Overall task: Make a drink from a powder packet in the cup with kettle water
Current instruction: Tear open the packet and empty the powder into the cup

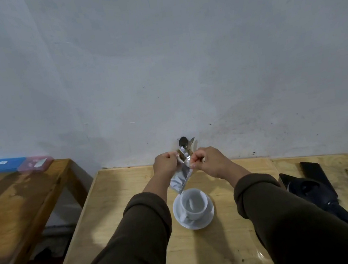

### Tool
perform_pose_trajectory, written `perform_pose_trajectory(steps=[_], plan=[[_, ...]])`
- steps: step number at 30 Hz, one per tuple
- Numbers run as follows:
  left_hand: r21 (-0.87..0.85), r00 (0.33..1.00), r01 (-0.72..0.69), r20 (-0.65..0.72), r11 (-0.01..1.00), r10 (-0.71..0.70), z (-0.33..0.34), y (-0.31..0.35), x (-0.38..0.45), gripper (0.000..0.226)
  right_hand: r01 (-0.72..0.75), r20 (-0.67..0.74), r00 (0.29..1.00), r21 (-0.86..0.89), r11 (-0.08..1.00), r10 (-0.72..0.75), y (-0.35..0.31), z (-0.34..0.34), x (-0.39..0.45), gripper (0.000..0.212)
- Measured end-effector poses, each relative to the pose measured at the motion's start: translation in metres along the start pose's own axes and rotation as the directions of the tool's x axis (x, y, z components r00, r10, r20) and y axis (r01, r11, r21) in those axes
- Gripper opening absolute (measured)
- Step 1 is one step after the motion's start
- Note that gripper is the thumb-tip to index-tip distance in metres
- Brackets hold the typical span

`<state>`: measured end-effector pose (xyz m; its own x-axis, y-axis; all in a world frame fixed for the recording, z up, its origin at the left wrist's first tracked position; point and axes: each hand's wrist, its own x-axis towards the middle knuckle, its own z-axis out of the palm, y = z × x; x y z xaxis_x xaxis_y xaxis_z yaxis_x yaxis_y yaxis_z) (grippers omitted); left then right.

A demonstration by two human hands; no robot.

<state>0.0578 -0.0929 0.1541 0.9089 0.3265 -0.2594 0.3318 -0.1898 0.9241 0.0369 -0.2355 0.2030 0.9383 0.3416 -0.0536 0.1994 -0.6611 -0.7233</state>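
Between the two hands, a silvery foil powder packet [180, 178] is hanging tilted, its top edge being pinched by the curled fingers of the left hand [165, 163] on one side and the right hand [205, 159] on the other. Just below the packet's lower corner, a white ceramic cup [193, 204] is standing on a white round saucer [210, 215] on the pale wooden table [116, 206]. Beyond the hands, metal spoons [184, 142] are standing against the grey wall. Off to the right of the right hand, a black flat phone [313, 173] is lying beside a dark folded cloth [314, 193].

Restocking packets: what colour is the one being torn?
Silver foil packet, seen in the head view.
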Motion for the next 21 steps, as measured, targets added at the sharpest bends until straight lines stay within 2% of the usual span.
perform_pose_trajectory(steps=[3,8,15,21], plan=[[-0.018,0.999,0.024,-0.037,1.000,-0.024,-0.001,-0.004,0.000,0.028,-0.024,0.052,0.998,0.023,0.999,0.022,0.003,-0.002,-0.006,0.009],[0.046,0.999,0.015,-0.053,0.999,-0.013,0.002,-0.014,-0.001,0.030,-0.046,0.122,0.992,0.015,0.999,0.044,0.007,-0.008,-0.013,0.006],[0.084,0.998,0.041,-0.059,0.996,-0.036,0.005,-0.033,-0.002,0.031,-0.004,0.141,0.990,-0.007,1.000,0.005,0.010,-0.014,-0.014,0.010],[0.243,0.999,0.035,0.012,0.969,-0.039,0.005,-0.046,-0.005,0.029,-0.116,0.075,0.993,0.335,0.935,0.096,0.018,-0.006,-0.013,0.018]])
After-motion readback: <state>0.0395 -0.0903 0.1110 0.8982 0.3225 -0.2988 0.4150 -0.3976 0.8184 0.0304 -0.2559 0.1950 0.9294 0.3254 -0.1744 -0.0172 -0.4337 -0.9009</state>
